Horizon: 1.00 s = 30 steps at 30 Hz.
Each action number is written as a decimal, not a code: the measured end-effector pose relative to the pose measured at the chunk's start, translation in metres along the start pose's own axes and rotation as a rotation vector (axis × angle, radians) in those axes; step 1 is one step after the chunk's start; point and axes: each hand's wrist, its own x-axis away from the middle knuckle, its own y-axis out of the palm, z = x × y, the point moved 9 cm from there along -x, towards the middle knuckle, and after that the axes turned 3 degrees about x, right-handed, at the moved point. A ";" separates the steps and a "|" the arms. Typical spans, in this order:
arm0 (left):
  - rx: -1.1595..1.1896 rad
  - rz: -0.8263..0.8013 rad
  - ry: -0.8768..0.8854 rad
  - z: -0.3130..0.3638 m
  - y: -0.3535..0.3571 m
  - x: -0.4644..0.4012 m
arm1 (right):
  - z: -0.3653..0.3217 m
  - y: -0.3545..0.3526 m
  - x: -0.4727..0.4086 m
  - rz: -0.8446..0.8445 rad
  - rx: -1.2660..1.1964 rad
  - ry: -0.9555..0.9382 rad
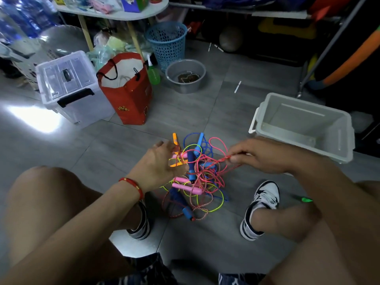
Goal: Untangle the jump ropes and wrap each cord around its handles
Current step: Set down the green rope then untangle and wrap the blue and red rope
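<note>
I see the tangle of jump ropes (195, 175) on the grey floor (102, 151) at frame centre, between my 2 shoes. It mixes pink, blue, yellow-green and red-and-white twisted cords with several handles: 1 orange handle (175, 138) at the tangle's 11 o'clock edge, 1 light blue handle (199, 144) at its 12 o'clock, 1 dark blue handle (191, 168) upright in the middle, and 2 pink handles (187, 187) lying at its 7 o'clock. My left hand (158, 167) reaches into the tangle's 9 o'clock side, fingers curled among the cords; I cannot tell exactly which piece it holds. My right hand (257, 156), at the tangle's 3 o'clock, pinches the pink cord (219, 140) between thumb and fingertips, drawn taut. An open grey bin (347, 140) sits at 2 o'clock, a red bag (131, 99) at 11 o'clock.
</note>
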 end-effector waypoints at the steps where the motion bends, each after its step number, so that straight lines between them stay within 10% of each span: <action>1: 0.010 0.048 0.028 0.003 0.001 0.001 | -0.013 -0.005 -0.001 0.065 -0.010 -0.045; 9: 0.243 0.015 0.382 0.049 0.016 0.018 | -0.054 0.002 -0.013 0.200 0.168 -0.073; 15: 0.661 0.174 0.118 -0.013 -0.037 0.019 | 0.028 0.031 -0.005 -0.171 0.162 0.242; 20: 0.420 0.046 -0.075 -0.051 -0.016 0.019 | -0.011 -0.034 -0.003 0.245 -0.111 0.056; 30: 0.546 -0.049 0.224 0.023 0.028 0.019 | -0.075 0.006 -0.033 0.070 0.519 -0.049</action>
